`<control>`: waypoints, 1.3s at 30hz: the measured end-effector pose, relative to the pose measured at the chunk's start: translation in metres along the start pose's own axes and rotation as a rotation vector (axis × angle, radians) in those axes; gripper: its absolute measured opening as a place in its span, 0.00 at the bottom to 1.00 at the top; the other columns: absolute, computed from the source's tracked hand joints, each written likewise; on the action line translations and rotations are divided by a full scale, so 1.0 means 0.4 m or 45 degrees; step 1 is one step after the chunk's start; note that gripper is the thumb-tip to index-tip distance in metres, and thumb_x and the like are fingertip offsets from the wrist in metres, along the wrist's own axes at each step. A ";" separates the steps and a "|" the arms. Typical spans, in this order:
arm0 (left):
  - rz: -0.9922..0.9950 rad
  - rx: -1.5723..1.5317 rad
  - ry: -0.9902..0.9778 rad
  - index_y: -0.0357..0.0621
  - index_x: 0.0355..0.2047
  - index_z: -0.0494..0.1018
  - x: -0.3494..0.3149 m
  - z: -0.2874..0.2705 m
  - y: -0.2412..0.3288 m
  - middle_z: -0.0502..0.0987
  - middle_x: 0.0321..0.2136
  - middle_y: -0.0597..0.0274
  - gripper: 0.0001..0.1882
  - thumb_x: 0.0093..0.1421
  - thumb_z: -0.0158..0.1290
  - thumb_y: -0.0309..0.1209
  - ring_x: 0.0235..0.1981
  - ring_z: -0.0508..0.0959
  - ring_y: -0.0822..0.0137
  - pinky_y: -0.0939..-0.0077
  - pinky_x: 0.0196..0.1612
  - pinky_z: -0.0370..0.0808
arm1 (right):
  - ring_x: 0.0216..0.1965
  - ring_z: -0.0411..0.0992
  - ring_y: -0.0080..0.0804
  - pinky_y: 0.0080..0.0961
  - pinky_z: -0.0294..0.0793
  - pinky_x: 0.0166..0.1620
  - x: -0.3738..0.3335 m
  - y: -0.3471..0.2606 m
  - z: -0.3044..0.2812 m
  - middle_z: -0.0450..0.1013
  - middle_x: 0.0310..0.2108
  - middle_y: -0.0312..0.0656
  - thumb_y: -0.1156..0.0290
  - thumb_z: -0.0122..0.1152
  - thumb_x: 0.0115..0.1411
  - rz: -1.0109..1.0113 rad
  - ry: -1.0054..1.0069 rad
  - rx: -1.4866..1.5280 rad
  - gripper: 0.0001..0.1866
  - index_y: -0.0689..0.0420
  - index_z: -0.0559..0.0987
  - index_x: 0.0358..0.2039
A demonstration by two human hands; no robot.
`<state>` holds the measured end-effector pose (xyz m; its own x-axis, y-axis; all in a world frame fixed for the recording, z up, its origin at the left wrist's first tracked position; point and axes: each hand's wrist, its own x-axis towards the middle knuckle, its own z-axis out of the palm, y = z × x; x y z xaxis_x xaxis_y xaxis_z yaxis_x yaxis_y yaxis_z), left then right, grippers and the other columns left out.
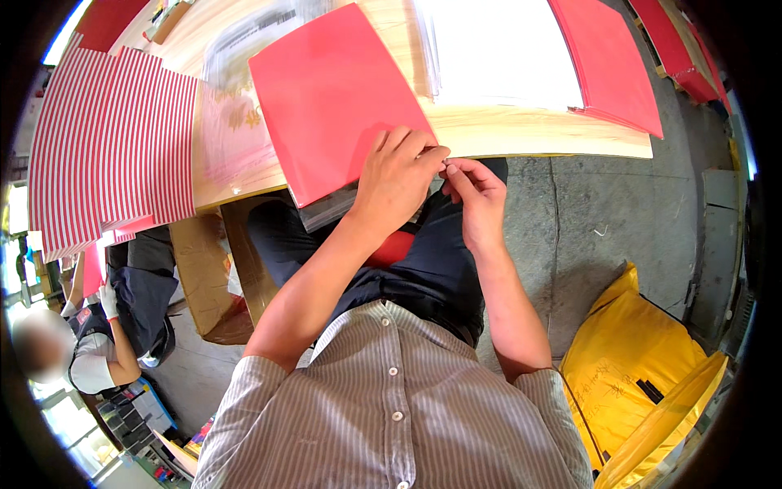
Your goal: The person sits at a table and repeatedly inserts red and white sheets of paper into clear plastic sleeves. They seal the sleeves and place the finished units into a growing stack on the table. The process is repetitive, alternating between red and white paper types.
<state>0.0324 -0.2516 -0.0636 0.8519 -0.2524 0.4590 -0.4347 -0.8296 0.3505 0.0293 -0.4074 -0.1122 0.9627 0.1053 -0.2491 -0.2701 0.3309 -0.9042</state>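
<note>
right of hands (482,200), free room above floor (611,200); red panel (338,98) blocks front-left.

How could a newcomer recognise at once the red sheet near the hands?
Start at the wooden table across the top. Overhanging its near edge, the red sheet lies partly behind the left hand. It is plain, unlike the striped sheets at left; white sheets separate it from the red stack at right.

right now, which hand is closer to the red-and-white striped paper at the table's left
Left. The bare left hand is right of the striped paper, at the lower right corner of the flat red rectangular sheet; the right hand is farther right, past that corner.
</note>
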 end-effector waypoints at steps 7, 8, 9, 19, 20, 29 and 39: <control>-0.012 -0.044 0.042 0.46 0.32 0.83 0.012 0.011 -0.008 0.76 0.28 0.68 0.08 0.49 0.64 0.28 0.35 0.74 0.63 0.67 0.39 0.69 | 0.28 0.71 0.17 0.14 0.68 0.31 0.002 -0.018 -0.018 0.79 0.31 0.35 0.76 0.60 0.64 0.096 -0.056 -0.021 0.08 0.60 0.83 0.42; -0.016 -0.048 0.045 0.47 0.32 0.83 0.011 0.013 -0.009 0.76 0.28 0.68 0.08 0.49 0.64 0.28 0.35 0.74 0.64 0.67 0.39 0.69 | 0.27 0.71 0.17 0.14 0.67 0.31 0.007 -0.015 -0.021 0.79 0.31 0.35 0.75 0.60 0.64 0.101 -0.067 -0.021 0.08 0.60 0.83 0.42; -0.011 -0.039 0.054 0.47 0.31 0.83 0.010 0.014 -0.010 0.76 0.28 0.68 0.08 0.49 0.64 0.28 0.34 0.74 0.64 0.68 0.38 0.69 | 0.27 0.71 0.17 0.14 0.67 0.30 0.009 -0.012 -0.024 0.79 0.31 0.35 0.75 0.59 0.64 0.106 -0.079 -0.020 0.08 0.60 0.83 0.42; 0.098 0.031 0.131 0.51 0.31 0.80 0.000 0.030 -0.011 0.75 0.31 0.72 0.09 0.47 0.60 0.26 0.35 0.73 0.66 0.67 0.38 0.66 | 0.26 0.72 0.19 0.15 0.66 0.29 0.010 -0.017 -0.026 0.79 0.30 0.36 0.70 0.57 0.66 0.188 -0.101 0.161 0.09 0.60 0.83 0.39; 0.101 0.021 0.143 0.51 0.31 0.79 -0.002 0.032 -0.013 0.75 0.31 0.72 0.09 0.48 0.60 0.26 0.36 0.73 0.66 0.67 0.38 0.66 | 0.26 0.72 0.19 0.15 0.66 0.29 0.010 -0.019 -0.023 0.79 0.30 0.36 0.69 0.57 0.67 0.207 -0.093 0.186 0.09 0.60 0.83 0.38; 0.058 -0.057 0.050 0.51 0.30 0.75 -0.009 0.034 -0.026 0.74 0.33 0.72 0.07 0.50 0.56 0.24 0.38 0.72 0.66 0.68 0.43 0.65 | 0.24 0.71 0.19 0.15 0.64 0.28 0.014 -0.029 -0.009 0.78 0.27 0.35 0.63 0.57 0.68 0.251 -0.058 0.209 0.13 0.59 0.82 0.34; 0.167 -0.070 0.000 0.50 0.32 0.75 -0.024 0.013 -0.020 0.76 0.37 0.70 0.05 0.54 0.55 0.26 0.42 0.73 0.64 0.62 0.52 0.65 | 0.18 0.63 0.18 0.18 0.59 0.23 0.027 -0.039 0.020 0.71 0.19 0.33 0.71 0.60 0.63 0.307 -0.009 0.176 0.10 0.58 0.80 0.25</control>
<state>0.0293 -0.2450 -0.0751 0.7869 -0.3569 0.5034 -0.5574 -0.7611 0.3317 0.0438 -0.4040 -0.0981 0.8706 0.2031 -0.4482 -0.4909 0.4206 -0.7630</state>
